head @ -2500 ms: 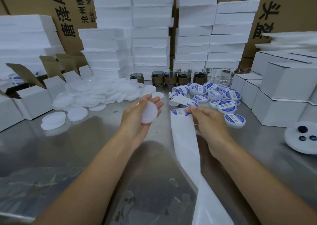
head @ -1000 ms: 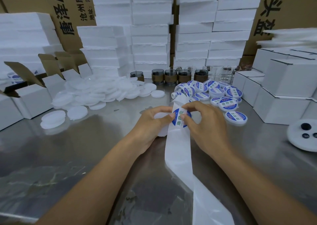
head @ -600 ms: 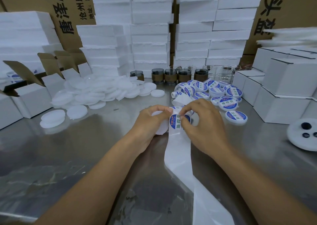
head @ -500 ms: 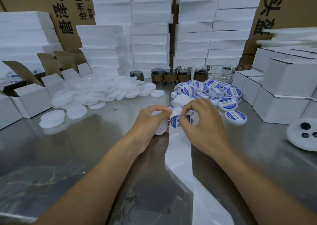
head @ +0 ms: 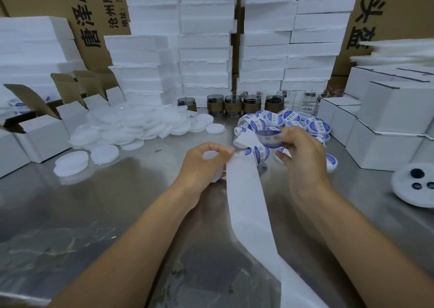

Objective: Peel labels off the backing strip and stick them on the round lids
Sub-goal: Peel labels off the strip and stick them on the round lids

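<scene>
Left margin: open cartons (head: 44, 129) stand just beside the blank lid pile (head: 131, 129). Bare table (head: 94, 213) lies nearer me, so I have elbow room there.
Left hand (head: 204, 164): fingers are curled round one blank lid (head: 209, 155), and the fingertips also pinch the near edge of the backing strip (head: 244, 190).
Left risk: the palm covers most of the lid. I judge it needs turning face-up, and a loosened pinch could let the strip slide away.
Label (head: 270, 139): raised above the strip and bowed. It is blurred, so I cannot confirm that its last edge is free.
Right hand (head: 303, 157): thumb and fingertips grasp the label at its rim.
Centre risk: the bowed label could fold onto itself, catch the strip, or land off-centre and creased.
Right margin: labelled lids (head: 315, 124) sit just behind the right hand, with white boxes (head: 387, 131) beyond. Room is tight here, and a wide sweep could scatter them.
</scene>
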A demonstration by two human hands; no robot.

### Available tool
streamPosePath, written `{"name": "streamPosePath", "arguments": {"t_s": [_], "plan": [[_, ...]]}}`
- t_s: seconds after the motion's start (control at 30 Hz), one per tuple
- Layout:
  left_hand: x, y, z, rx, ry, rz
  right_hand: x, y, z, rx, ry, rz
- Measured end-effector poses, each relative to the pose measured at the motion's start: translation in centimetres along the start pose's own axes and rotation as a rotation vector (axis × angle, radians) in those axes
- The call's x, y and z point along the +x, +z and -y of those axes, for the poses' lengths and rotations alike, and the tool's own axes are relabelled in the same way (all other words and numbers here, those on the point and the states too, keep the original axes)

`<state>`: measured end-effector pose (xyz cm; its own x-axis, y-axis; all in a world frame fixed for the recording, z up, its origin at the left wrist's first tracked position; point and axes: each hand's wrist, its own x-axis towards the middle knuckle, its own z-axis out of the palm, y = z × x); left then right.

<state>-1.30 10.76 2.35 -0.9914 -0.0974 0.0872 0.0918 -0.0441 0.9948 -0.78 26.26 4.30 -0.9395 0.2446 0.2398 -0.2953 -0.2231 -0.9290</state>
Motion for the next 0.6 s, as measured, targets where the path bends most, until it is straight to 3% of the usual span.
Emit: {"name": "streamPosePath", "arguments": {"t_s": [0.2,0.3,0.6], "plan": [[1.2,-1.0,-0.1,-0.052,-0.006,-0.218,-0.1,0.2,0.5,0.203,0.133,0.009],[1.3,-1.2,-0.5,-0.199,0.046,-0.248,-0.3,0.3,0.8,0.286,0.203,0.057],[0.4,-0.6,-1.6,-0.591,-0.040,0.137,-1.4,0.5,1.5,0.347,0.244,0.355]]}}
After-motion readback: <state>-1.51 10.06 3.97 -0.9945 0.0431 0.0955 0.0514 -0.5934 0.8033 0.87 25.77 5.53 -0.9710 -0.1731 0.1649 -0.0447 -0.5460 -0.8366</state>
